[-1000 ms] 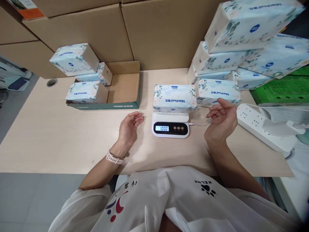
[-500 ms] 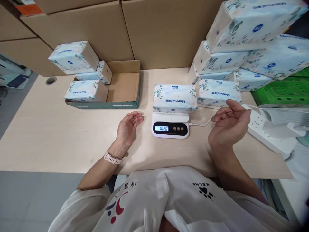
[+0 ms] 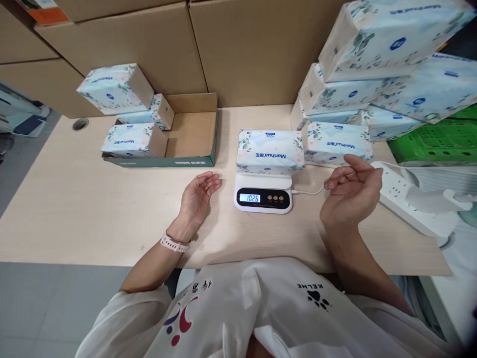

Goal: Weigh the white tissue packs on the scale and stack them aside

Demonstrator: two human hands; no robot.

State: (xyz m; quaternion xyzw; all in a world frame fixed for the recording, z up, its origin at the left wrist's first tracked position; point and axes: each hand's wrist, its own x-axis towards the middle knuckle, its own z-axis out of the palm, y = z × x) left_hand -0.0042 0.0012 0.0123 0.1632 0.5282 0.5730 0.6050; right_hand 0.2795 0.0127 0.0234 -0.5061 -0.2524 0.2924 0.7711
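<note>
A pack of tissues (image 3: 271, 152) in blue-white floral wrap rests on a white digital scale (image 3: 263, 194), whose lit display reads 102.6. My left hand (image 3: 199, 196) is on the table to the scale's left, fingers loosely curled but apart, holding nothing. To the right of the scale, my right hand (image 3: 351, 191) is held palm inward with its thumb away from the bent fingers, also with nothing in it. It is nearest a tissue pack (image 3: 338, 142) at the foot of the stack and a white power strip (image 3: 413, 199).
A shallow green cardboard tray (image 3: 192, 130) at the back left holds several tissue packs on its left side. More packs (image 3: 395, 42) are piled at the back right beside a green crate (image 3: 421, 141). Large cardboard boxes (image 3: 257, 49) line the back. A white cable (image 3: 309, 193) runs from the scale.
My right hand has shifted very slightly to the left. My left hand, the scale and the tissue pack on it have stayed in place, and the reading is the same.
</note>
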